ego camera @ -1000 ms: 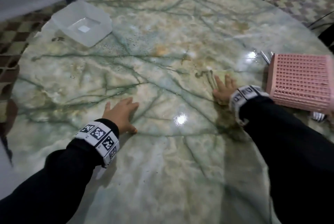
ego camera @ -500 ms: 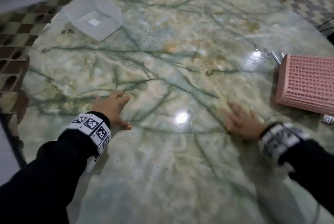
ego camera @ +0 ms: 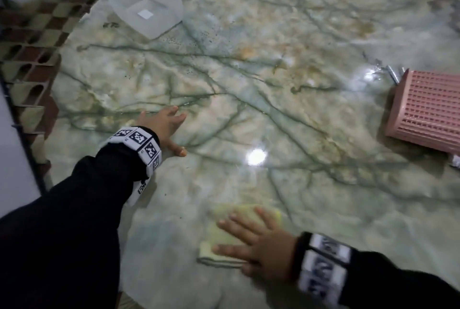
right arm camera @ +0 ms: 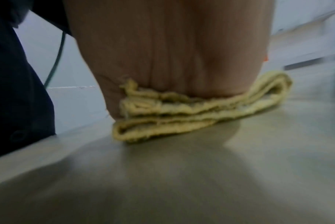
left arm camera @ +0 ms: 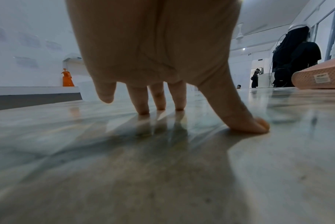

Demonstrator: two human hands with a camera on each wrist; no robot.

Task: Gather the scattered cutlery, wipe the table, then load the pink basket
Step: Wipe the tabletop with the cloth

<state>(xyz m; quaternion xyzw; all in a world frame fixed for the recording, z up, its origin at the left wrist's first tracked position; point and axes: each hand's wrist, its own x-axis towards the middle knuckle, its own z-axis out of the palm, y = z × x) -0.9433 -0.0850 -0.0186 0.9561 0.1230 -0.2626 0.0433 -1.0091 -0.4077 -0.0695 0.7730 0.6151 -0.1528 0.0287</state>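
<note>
nearest, the right hand (ego camera: 258, 244) presses flat, fingers spread, on a folded yellow cloth (ego camera: 224, 234); soft and light, it is best pushed under the palm. the right wrist view shows its layered folds. farther, left hand (ego camera: 164, 127) splayed on the table (ego camera: 298, 84); pink basket (ego camera: 425, 112) far right.

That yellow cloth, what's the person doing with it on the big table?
The person is wiping the marble table. Their right hand presses flat on the folded yellow cloth near the table's front edge. Their left hand rests open on the bare tabletop, fingertips down. The pink basket lies on its side at the right, with some cutlery beside it, not loaded yet.
</note>
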